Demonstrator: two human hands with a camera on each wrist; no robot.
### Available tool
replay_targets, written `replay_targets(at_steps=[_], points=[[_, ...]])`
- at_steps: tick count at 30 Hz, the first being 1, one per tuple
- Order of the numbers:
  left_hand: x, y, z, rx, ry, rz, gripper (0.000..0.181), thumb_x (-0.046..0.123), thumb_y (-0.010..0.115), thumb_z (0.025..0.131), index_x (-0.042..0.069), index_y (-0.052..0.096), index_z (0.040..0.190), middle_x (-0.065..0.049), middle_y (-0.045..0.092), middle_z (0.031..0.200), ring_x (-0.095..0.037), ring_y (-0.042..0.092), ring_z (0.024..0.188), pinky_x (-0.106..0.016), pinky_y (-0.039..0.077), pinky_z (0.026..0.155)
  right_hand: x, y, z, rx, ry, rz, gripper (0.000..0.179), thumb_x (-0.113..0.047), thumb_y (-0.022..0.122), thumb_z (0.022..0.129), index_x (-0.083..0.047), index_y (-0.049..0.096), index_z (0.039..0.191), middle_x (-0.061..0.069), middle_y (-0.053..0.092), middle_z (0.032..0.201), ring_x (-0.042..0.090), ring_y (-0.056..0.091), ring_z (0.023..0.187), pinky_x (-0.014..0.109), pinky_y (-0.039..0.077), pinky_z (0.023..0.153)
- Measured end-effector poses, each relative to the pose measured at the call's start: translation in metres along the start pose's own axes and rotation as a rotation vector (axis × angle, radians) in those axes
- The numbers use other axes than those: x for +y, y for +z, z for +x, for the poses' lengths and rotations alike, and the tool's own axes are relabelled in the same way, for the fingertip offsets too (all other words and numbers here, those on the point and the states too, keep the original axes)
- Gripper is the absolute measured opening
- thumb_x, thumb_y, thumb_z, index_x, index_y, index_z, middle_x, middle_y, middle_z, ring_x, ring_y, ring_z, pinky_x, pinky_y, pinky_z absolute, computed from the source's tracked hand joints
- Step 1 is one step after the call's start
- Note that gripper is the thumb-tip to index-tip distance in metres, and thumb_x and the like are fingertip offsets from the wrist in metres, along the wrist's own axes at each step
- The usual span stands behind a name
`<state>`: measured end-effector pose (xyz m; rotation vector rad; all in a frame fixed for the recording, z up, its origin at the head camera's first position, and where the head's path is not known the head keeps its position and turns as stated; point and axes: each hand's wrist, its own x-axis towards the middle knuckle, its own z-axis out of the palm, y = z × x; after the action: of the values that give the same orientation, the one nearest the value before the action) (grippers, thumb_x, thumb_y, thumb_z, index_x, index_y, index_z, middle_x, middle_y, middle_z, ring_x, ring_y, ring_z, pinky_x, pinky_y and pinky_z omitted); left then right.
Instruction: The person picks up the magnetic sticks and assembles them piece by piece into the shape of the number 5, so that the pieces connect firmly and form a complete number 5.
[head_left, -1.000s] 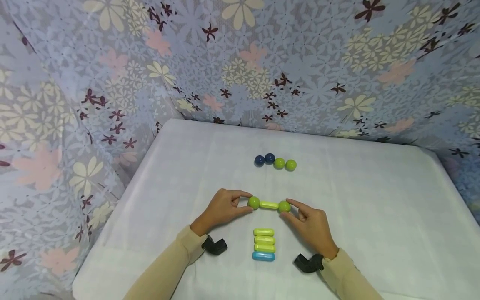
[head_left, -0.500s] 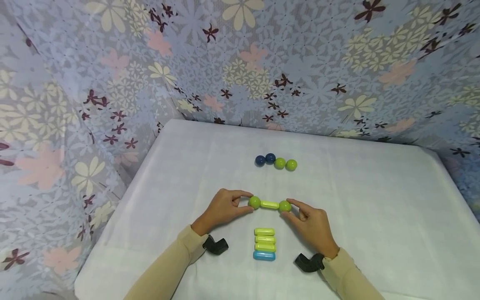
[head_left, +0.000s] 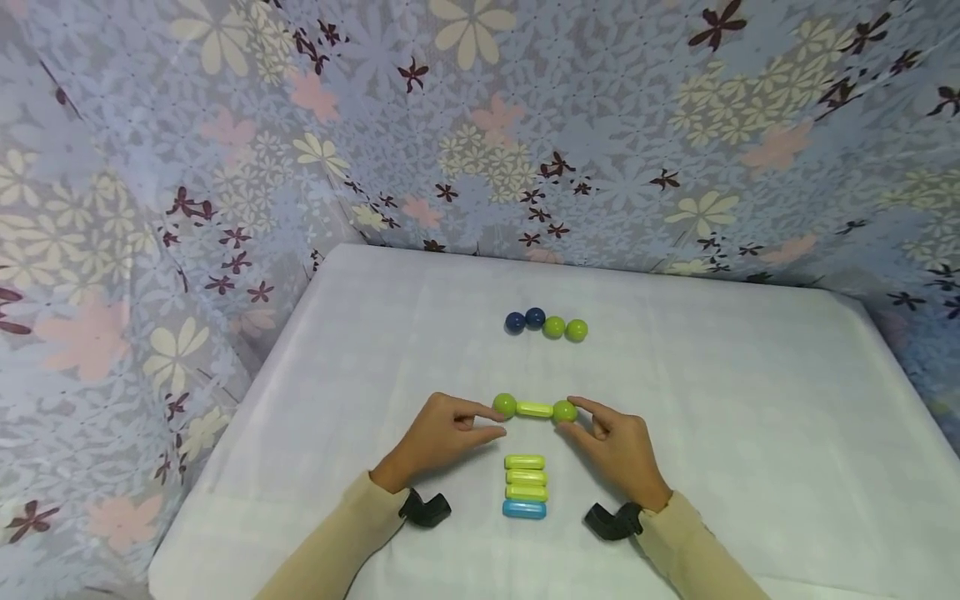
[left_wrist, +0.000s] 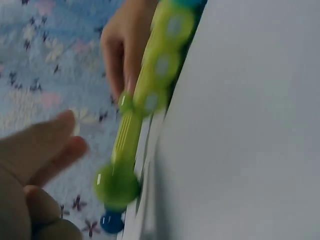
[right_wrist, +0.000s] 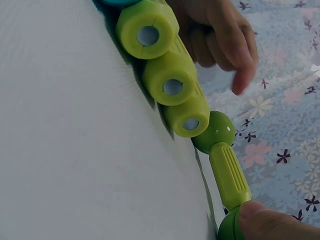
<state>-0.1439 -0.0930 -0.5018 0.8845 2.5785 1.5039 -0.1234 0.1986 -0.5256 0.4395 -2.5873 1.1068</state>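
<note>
In the head view, a yellow-green rod point(head_left: 535, 410) lies between two green balls, joined end to end like a dumbbell. My right hand point(head_left: 618, 446) pinches the right green ball point(head_left: 565, 412) between thumb and forefinger; the right wrist view shows the thumb point(right_wrist: 270, 222) pressed on it. Beside the left green ball point(head_left: 505, 405) is my left hand point(head_left: 442, 433), thumb and forefinger spread apart with nothing between them. The left wrist view shows that hand point(left_wrist: 35, 165) apart from the ball point(left_wrist: 117, 186). Nearer the body, several yellow-green rods point(head_left: 526, 477) lie stacked in a row above a blue rod point(head_left: 524, 509).
Farther back on the white-covered table point(head_left: 712, 400), two dark blue balls point(head_left: 525, 320) and two green balls point(head_left: 566, 328) sit in a line. A flowered cloth point(head_left: 480, 150) hangs behind and to the left. Black camera mounts point(head_left: 425, 509) are strapped to both wrists.
My left hand has let go of the left green ball and drawn slightly toward the body. The right hand still pinches its ball, and the joined piece stays in place.
</note>
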Motion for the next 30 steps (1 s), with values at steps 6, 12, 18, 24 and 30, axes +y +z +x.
replay_targets(at_steps=[6,12,18,24,30], points=[[0.015,0.018,0.0,-0.157,-0.115,-0.001,0.02,0.036,0.078,0.093,0.02,0.084,0.102,0.015,0.037,0.047,0.0,0.03,0.046,-0.019,0.027,0.05,0.0,-0.002,0.002,0.001,0.013,-0.022,0.042,-0.026,0.087,0.084,-0.01,0.075,0.121,-0.015,0.033,0.055,0.0,0.029,0.049,0.022,0.028,0.046],[0.019,0.025,-0.002,-0.185,-0.198,0.014,0.016,0.033,0.083,0.089,0.02,0.084,0.097,0.014,0.043,0.045,0.0,0.031,0.045,-0.019,0.027,0.048,0.001,-0.002,0.002,-0.012,0.011,-0.015,0.042,-0.026,0.087,0.084,-0.009,0.075,0.121,-0.015,0.033,0.055,0.0,0.029,0.049,0.022,0.028,0.047],[0.021,0.025,-0.004,-0.197,-0.177,0.106,0.02,0.036,0.084,0.087,0.018,0.085,0.097,0.019,0.051,0.049,0.001,0.033,0.048,-0.019,0.027,0.049,0.001,0.0,0.0,-0.007,0.012,-0.02,0.043,-0.025,0.088,0.083,-0.01,0.076,0.121,-0.015,0.032,0.055,0.0,0.029,0.049,0.022,0.027,0.047],[0.023,0.025,-0.011,-0.154,-0.127,0.223,0.022,0.039,0.084,0.086,0.019,0.085,0.093,0.022,0.048,0.051,0.003,0.032,0.048,-0.019,0.027,0.049,-0.002,0.0,0.0,-0.012,0.017,-0.022,0.042,-0.025,0.088,0.083,-0.01,0.076,0.121,-0.015,0.032,0.056,0.0,0.029,0.05,0.022,0.027,0.047],[0.026,0.027,-0.018,-0.063,-0.125,0.252,0.02,0.035,0.085,0.084,0.016,0.084,0.089,0.02,0.041,0.05,0.004,0.034,0.048,-0.018,0.028,0.049,-0.003,0.0,0.0,-0.017,0.031,-0.027,0.043,-0.025,0.088,0.084,-0.01,0.075,0.121,-0.015,0.032,0.056,0.0,0.029,0.05,0.022,0.026,0.047]])
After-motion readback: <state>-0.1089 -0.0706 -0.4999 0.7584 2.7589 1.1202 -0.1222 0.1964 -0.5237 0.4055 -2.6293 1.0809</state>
